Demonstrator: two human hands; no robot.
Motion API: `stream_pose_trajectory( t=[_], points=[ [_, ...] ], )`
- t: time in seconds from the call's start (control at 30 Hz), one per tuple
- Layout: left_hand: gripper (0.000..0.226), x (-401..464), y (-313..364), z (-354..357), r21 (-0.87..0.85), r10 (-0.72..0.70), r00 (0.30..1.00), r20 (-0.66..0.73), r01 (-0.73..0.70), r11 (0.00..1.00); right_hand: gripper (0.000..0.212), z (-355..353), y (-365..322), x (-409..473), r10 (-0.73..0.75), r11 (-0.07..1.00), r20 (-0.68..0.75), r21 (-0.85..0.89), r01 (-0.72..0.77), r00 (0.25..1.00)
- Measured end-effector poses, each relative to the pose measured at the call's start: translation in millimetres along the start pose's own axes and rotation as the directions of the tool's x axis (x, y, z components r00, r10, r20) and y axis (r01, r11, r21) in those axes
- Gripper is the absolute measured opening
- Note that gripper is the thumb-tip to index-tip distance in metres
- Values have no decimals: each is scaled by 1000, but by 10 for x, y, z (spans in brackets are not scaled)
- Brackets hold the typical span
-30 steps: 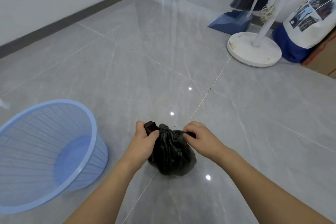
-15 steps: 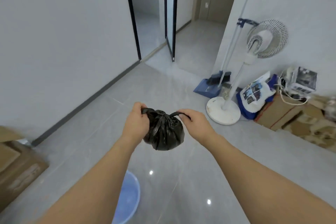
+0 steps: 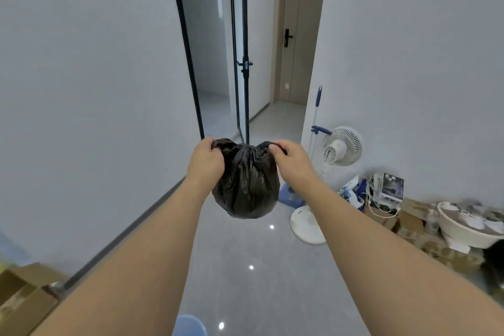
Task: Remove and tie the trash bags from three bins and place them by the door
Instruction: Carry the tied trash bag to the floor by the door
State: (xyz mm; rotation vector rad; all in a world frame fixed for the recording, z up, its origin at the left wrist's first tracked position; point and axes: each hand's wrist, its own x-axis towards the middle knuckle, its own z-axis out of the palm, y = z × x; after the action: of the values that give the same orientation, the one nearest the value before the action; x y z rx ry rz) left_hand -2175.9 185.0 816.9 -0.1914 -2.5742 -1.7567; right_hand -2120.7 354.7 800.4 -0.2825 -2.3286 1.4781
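Both hands pinch the trash bag by its ears, left hand and right hand, holding it aloft before the glass door; a loose knot could slip, spilling rubbish.

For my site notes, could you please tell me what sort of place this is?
Probably a home or flat, sparsely furnished: a standing fan, cardboard boxes on the floor, and a hallway door.

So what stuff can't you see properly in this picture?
- Black trash bag: its contents are hidden by the opaque plastic, head view.
- Its knot: covered by the left hand and right hand.
- Blue bin: cut off by the bottom edge.
- Box clutter on the right: blurred.
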Motion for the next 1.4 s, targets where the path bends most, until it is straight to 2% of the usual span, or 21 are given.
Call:
stream_pose_trajectory(
  t=[0.23, 0.4, 0.5, 0.63, 0.77, 0.87, 1.0, 1.2, 1.4],
  points=[
    [24, -24, 357, 468, -27, 53, 995, 85, -51, 998, 23, -540, 126, -89, 44, 999, -101, 31, -41, 994],
    [25, -71, 632, 928, -55, 95, 978, 188, -87, 995, 26, -991, 180, -198, 83, 996, -242, -8, -88, 967],
    [27, -96, 803, 1263, -89, 140, 948, 285, -119, 989, 22, -1295, 205, -357, 117, 991, -354, -14, -130, 928],
    [27, -319, 1085, 1755, -126, 235, 874, 425, -200, 972, 23, -1776, 248, -711, 180, 978, -521, 5, -207, 835],
    [24, -770, 1419, 2292, -157, 344, 776, 529, -309, 938, 25, -2347, 244, -1239, 207, 964, -639, 2, -267, 741],
    [22, -1255, 1675, 2760, -215, 388, 690, 611, -327, 920, 25, -2856, 240, -1754, 204, 948, -735, -16, -317, 647],
    [20, -2136, 2049, 3371, -290, 444, 526, 725, -352, 890, 20, -3585, 257, -2536, 171, 925, -835, -46, -377, 523],
    [26, -3781, 2567, 4168, -399, 500, 294, 814, -344, 850, 26, -4578, 160, -3951, 118, 849, -937, -76, -523, 328],
    [34, -5390, 2899, 4906, -456, 493, 45, 869, -316, 832, 26, -5208, 254, -5375, 107, 795, -991, 40, -605, 75]
  ],
)
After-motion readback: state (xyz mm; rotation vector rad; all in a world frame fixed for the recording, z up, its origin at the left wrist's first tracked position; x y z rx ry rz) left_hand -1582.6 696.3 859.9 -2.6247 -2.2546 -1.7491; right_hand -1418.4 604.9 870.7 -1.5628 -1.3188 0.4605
